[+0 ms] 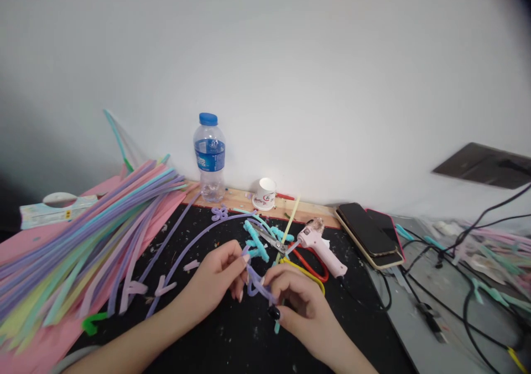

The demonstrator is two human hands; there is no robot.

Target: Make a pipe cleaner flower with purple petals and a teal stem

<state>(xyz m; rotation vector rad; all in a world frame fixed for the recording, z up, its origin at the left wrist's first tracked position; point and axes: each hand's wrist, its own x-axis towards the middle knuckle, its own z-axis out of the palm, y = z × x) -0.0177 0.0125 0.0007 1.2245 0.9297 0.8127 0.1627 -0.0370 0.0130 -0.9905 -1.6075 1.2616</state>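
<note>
Between my two hands is a purple pipe cleaner (258, 282) bent into loops. My left hand (226, 271) pinches its left end between thumb and fingers. At the other end, my right hand (301, 302) has its fingers closed on the loops. Just beyond my fingertips lie twisted turquoise pipe cleaner pieces (257, 241). Behind my right hand rest scissors (317, 263) with red and yellow handles, their blades pointing to the upper left. A pale pink glue gun (321, 247) lies by the scissors. My fingers cover part of the purple loops.
Many coloured pipe cleaners (103, 235) lie on pink sheets at the left. A water bottle (211, 161) and a paper cup (265, 192) stand against the wall. Two phones (369, 230) lie right of the black mat (232, 346). Black cables (448, 291) tangle at the far right.
</note>
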